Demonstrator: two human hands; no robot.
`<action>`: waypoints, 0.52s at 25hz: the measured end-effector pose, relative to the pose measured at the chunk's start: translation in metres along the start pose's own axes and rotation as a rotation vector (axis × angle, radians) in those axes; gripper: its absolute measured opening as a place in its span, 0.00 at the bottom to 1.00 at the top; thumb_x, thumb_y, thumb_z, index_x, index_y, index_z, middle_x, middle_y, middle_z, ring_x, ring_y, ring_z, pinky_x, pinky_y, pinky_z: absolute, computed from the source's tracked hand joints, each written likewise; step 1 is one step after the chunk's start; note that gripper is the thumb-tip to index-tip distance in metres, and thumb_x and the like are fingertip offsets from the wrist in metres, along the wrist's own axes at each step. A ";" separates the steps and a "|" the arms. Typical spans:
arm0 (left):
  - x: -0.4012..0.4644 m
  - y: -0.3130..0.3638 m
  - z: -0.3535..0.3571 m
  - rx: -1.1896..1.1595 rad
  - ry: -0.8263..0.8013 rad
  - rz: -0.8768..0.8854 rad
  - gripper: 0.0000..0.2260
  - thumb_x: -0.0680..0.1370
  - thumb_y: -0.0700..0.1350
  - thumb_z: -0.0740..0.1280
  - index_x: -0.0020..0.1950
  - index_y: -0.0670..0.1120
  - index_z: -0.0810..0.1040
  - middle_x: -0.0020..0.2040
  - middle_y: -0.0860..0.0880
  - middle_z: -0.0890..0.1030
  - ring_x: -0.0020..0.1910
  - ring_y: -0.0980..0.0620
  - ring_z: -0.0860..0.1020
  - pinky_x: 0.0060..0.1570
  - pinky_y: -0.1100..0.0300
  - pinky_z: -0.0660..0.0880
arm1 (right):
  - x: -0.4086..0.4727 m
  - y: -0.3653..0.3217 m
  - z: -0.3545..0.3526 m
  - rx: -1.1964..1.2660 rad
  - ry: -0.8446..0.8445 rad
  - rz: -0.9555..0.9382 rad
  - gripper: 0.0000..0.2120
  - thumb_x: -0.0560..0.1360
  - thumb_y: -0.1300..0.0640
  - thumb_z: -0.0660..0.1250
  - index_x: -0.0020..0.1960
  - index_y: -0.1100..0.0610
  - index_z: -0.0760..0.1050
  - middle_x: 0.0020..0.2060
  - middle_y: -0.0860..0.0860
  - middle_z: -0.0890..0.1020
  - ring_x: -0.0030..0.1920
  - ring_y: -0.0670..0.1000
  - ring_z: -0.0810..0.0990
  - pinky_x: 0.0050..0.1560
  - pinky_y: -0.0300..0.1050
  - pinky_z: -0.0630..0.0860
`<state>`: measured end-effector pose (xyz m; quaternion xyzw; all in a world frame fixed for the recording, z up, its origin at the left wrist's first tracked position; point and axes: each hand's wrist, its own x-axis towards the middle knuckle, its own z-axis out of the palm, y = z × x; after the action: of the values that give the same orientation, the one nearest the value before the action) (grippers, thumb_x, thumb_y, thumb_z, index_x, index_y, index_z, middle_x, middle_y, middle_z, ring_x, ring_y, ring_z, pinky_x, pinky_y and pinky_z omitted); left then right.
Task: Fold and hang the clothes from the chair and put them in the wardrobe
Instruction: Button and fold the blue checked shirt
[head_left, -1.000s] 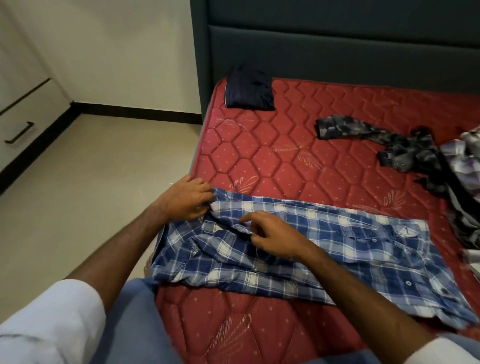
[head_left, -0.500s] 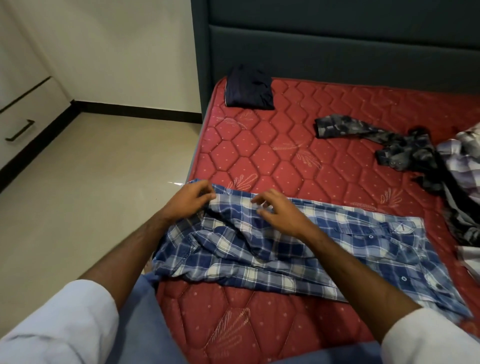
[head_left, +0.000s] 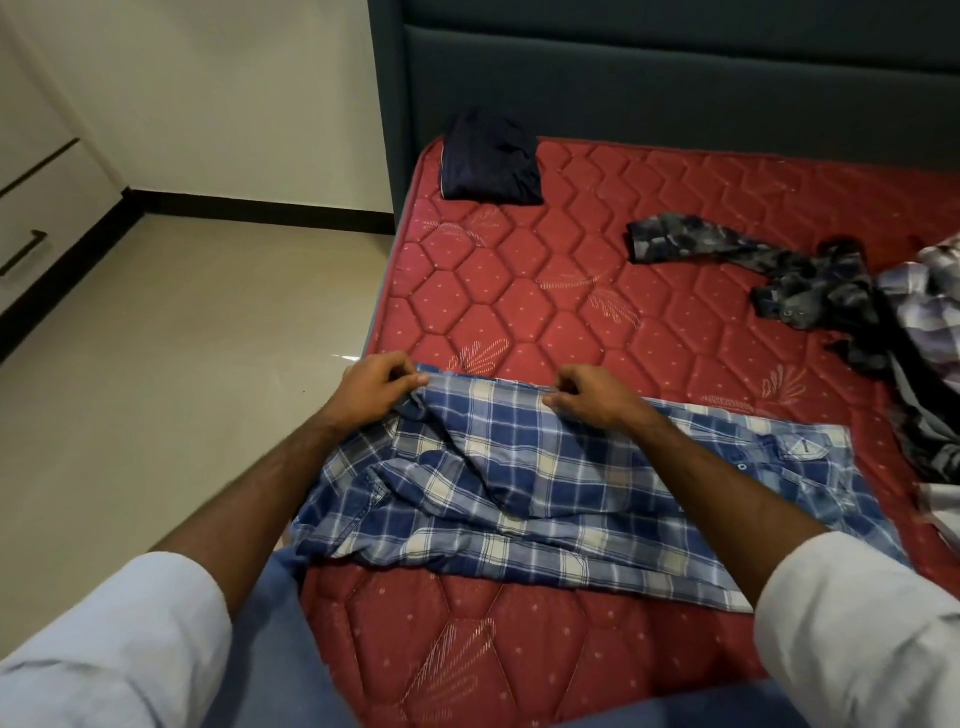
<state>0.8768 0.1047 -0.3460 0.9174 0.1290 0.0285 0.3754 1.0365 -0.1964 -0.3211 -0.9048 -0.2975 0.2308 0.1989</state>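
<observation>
Both sets of fingers pinch the far edge of the shirt (head_left: 545, 483): left hand (head_left: 371, 387) at its corner, right hand (head_left: 592, 397) further along. The shirt lies on the mattress (head_left: 519, 291) near the front edge, long axis left to right. Blue-white plaid, rumpled; its right end shows a pocket. More clothes (head_left: 857, 312) run off frame at right.

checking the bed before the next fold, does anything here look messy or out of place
Yes. At the right edge of the red mattress, a dark grey patterned shirt and a pale checked garment lie crumpled and tangled. The blue plaid shirt is rumpled mid-fold. Only the navy garment looks folded.
</observation>
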 end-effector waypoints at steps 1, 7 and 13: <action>0.001 0.000 0.001 -0.070 0.033 -0.056 0.12 0.78 0.58 0.70 0.45 0.49 0.79 0.40 0.52 0.82 0.39 0.53 0.78 0.48 0.54 0.73 | 0.001 0.002 -0.002 0.037 -0.005 0.005 0.11 0.80 0.48 0.69 0.49 0.56 0.76 0.42 0.50 0.82 0.43 0.51 0.81 0.45 0.50 0.77; 0.005 0.011 0.007 0.429 0.271 -0.036 0.11 0.78 0.58 0.69 0.48 0.51 0.75 0.43 0.54 0.79 0.45 0.51 0.75 0.52 0.49 0.63 | -0.003 0.026 -0.008 -0.027 0.019 0.022 0.12 0.77 0.43 0.71 0.45 0.51 0.74 0.39 0.47 0.82 0.41 0.51 0.81 0.41 0.48 0.76; -0.008 0.078 0.049 0.473 0.128 0.481 0.11 0.81 0.52 0.62 0.59 0.48 0.76 0.56 0.49 0.76 0.55 0.48 0.75 0.54 0.49 0.70 | -0.042 0.097 -0.042 -0.165 0.153 0.122 0.15 0.77 0.37 0.66 0.49 0.49 0.73 0.47 0.50 0.82 0.50 0.55 0.80 0.57 0.56 0.74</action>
<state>0.8930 0.0156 -0.3263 0.9795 -0.0648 0.1432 0.1258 1.0723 -0.3040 -0.3228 -0.9495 -0.2438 0.1475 0.1314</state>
